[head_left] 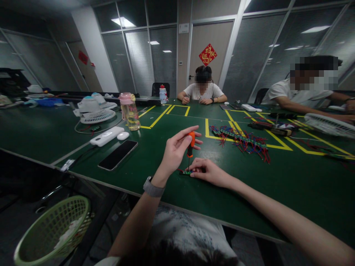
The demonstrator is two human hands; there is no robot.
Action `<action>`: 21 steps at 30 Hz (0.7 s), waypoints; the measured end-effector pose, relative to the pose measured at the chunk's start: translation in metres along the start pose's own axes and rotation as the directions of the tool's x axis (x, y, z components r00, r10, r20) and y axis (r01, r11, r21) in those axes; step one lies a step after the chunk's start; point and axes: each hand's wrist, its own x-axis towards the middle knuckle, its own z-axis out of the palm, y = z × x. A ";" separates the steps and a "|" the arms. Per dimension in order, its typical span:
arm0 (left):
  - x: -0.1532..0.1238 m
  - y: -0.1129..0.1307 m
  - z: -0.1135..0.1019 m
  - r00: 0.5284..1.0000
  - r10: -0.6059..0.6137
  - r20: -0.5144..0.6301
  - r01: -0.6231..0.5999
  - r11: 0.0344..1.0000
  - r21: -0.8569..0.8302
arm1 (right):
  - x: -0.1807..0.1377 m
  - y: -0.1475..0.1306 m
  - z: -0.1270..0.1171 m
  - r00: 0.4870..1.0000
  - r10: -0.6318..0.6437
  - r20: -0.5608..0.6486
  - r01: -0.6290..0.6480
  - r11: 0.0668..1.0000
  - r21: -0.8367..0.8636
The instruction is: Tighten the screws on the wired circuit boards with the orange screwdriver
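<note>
A screwdriver (pixel 190 147) with an orange and black handle stands nearly upright in my left hand (pixel 174 148). Its handle lies between the thumb and the fingers, some of which stretch outward. The thin shaft runs down to a small green circuit board (pixel 184 172) lying on the table, and the tip meets it; what the tip sits in is too small to tell. Around the board's right end close the fingers of my right hand (pixel 208 171), pressing it against the tabletop. Short red and blue wires show at the board, partly hidden by those fingers.
On the green table (pixel 155 159) lie a phone (pixel 118 155), a white power strip (pixel 107 136), a bottle (pixel 129 114) and white fans (pixel 97 112). A row of wired boards (pixel 238 138) rests ahead to the right. Two people sit beyond; a green basket (pixel 52 229) stands below left.
</note>
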 end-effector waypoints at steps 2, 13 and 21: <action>0.000 0.000 0.000 0.998 0.043 -0.049 -0.038 0.995 0.096 | 0.000 0.000 0.000 1.000 -0.005 -0.002 0.005 1.000 -0.004; 0.001 0.002 0.001 0.999 0.032 -0.039 -0.030 0.999 0.042 | -0.001 -0.001 0.000 1.000 -0.003 -0.002 0.003 1.000 -0.025; 0.000 0.002 -0.002 0.990 0.119 -0.076 -0.098 0.966 0.239 | -0.001 -0.002 0.000 1.000 -0.001 -0.017 0.000 0.999 -0.039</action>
